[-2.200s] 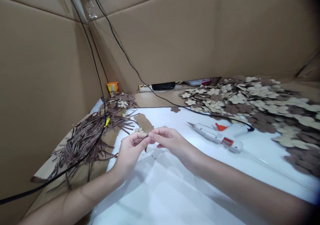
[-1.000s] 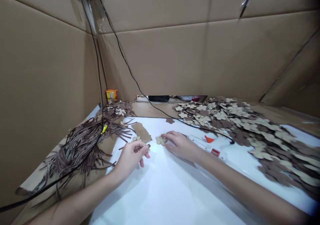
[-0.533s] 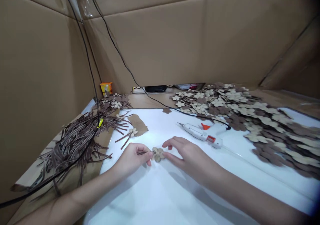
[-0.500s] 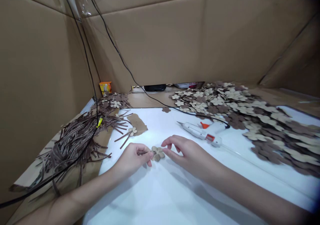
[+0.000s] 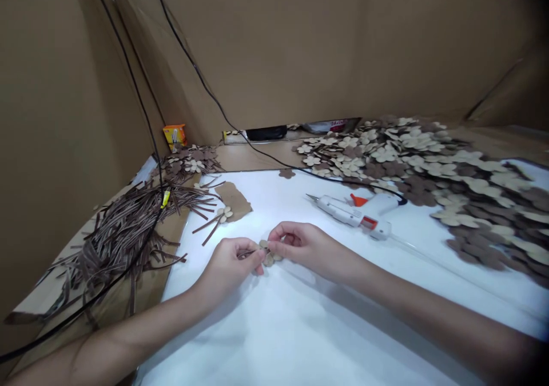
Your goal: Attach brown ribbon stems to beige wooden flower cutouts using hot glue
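Between my hands, just above the white board (image 5: pixel 266 329), is a small beige flower cutout (image 5: pixel 269 259), partly covered by fingers. My left hand (image 5: pixel 238 260) is closed, its thumb and fingers pinching the flower's left side along with a thin brown strip. From the other side my right hand (image 5: pixel 295 243) is also closed, thumb and fingertips on the flower's right petals. Behind the left hand, a beige flower with brown strips (image 5: pixel 223 214) lies by a torn piece of brown cardboard (image 5: pixel 235 202).
A white glue gun (image 5: pixel 343 210) with an orange trigger lies beyond my right hand. Flower cutouts (image 5: pixel 412 157) heap up at the back right, brown strips (image 5: pixel 128 226) at the left. A black cable (image 5: pixel 201 77) crosses the workspace; a small orange box (image 5: pixel 174 135) stands at the back.
My right hand has moved left and closed onto the flower, where it was apart from it with fingers spread. My left hand keeps its pinch. The view has tilted down slightly.
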Demonstrator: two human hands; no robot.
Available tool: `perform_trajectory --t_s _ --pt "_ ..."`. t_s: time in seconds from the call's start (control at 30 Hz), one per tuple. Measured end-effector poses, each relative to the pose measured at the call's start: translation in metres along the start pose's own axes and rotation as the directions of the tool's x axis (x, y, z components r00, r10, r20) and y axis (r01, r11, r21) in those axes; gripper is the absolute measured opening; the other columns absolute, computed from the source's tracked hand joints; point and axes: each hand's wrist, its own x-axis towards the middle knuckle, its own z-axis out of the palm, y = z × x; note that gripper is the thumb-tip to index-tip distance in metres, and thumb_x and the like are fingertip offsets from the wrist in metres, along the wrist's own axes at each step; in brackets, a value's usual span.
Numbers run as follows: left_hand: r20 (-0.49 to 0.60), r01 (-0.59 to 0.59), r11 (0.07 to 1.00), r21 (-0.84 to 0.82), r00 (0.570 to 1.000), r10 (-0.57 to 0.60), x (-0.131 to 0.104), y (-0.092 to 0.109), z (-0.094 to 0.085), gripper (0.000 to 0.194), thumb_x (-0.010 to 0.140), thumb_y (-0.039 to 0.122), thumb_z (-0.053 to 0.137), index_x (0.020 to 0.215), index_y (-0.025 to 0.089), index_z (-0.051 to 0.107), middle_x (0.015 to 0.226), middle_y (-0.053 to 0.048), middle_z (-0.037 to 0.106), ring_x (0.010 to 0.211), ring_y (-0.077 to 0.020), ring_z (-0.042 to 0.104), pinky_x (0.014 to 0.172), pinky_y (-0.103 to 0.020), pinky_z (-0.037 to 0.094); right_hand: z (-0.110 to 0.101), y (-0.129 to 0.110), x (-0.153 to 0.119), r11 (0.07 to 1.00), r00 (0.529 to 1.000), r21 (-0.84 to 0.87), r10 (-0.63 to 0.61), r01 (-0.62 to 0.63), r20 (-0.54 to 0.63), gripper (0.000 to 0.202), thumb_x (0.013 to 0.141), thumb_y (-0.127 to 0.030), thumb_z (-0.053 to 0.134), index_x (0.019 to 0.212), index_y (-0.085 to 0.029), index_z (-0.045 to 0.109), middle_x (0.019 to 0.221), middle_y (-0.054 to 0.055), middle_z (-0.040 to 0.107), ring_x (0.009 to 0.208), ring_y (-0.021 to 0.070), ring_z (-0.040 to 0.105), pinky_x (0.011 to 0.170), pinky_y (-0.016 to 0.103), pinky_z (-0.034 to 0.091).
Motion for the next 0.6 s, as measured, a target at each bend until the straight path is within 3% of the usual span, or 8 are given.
perform_trajectory --t_s 0.3,0.5,0.6 --pt "-0.011 0.073 0.997 0.015 0.997 -0.073 -0.0008 0.0058 0.0007 0.029 0.078 0.034 0.055 0.054 0.016 0.055 0.058 -0.001 0.057 0.06 -0.0132 0.051 0.061 -0.024 0.037 0.0031 0.0006 -0.0001 1.0 1.0 0.018 0.007 -0.007 0.009 0.016 0.074 -0.034 0.059 0.071 -0.019 0.062 0.068 0.0 0.062 0.061 0.0126 0.05 0.054 0.024 0.034" --pt "0.014 0.111 0.984 0.137 0.993 -0.114 0.0013 0.0069 -0.002 0.03 0.076 0.038 0.054 0.056 0.017 0.051 0.053 0.002 0.049 0.053 -0.0115 0.046 0.053 -0.022 0.032 0.0032 -0.0053 -0.0024 0.978 0.999 -0.207 -0.034 0.025 -0.041 0.016 0.079 -0.031 0.053 0.07 -0.02 0.059 0.059 -0.003 0.054 0.055 0.0112 0.044 0.049 0.023 0.029" --pt "0.012 0.114 0.971 0.209 0.993 -0.119 0.0042 0.0065 -0.0009 0.031 0.076 0.039 0.052 0.055 0.016 0.051 0.053 0.002 0.049 0.053 -0.0114 0.045 0.052 -0.022 0.031 0.0045 -0.0064 -0.0041 0.956 0.995 -0.288 -0.074 0.053 -0.063 0.014 0.08 -0.028 0.051 0.072 -0.021 0.059 0.065 -0.003 0.054 0.058 0.0114 0.044 0.052 0.023 0.03"
